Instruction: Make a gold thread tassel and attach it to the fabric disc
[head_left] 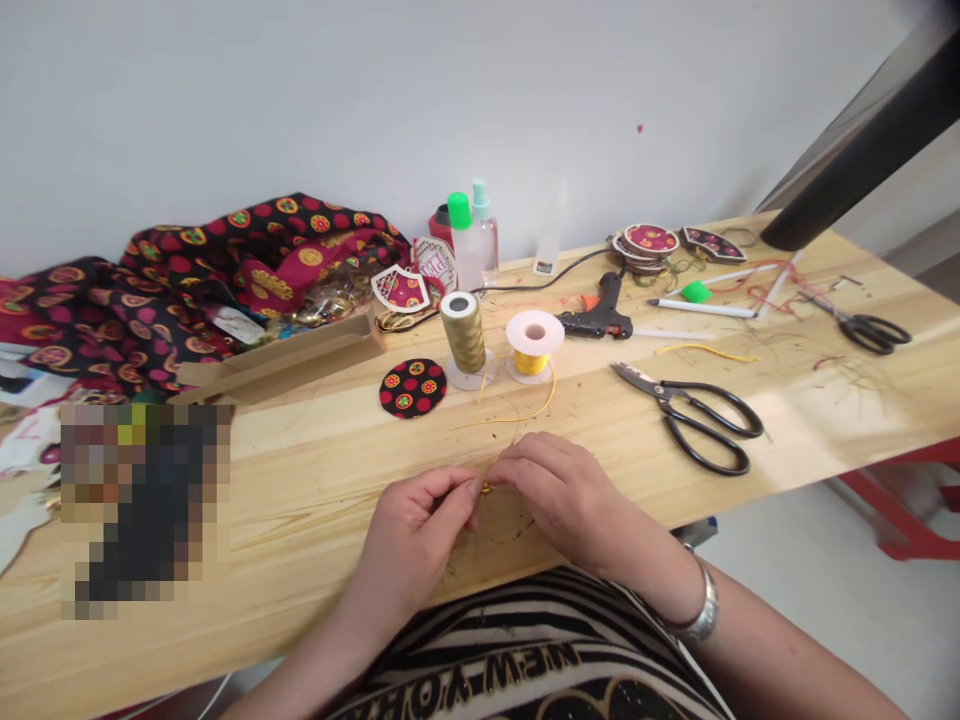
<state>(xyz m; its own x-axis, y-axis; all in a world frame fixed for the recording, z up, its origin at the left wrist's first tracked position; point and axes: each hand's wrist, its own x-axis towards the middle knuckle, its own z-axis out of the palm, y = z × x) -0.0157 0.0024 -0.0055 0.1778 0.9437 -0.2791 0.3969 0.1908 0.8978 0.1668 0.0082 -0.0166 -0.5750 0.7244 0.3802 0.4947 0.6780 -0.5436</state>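
Observation:
Near the table's front edge, my left hand (424,525) and my right hand (559,490) meet with fingertips pinched together. Between them shows a tiny bit of yellow cord (486,487); most of it is hidden by the fingers. Just beyond stands a white spool of yellow cord (534,340), a loose end trailing across the wood toward my hands. Left of that spool is an upright cone of olive-gold thread (463,340). A round patterned fabric disc (412,388) lies beside it. Black-handled scissors (686,415) rest to the right of my right hand, blades slightly apart.
Patterned fabric (262,240) is heaped at the back left behind a cardboard tray (292,362). Bottles (469,245) stand by the wall. A hot glue gun (600,315), a white pen (705,307) and smaller scissors (862,325) lie toward the right. A blurred patch covers the left front.

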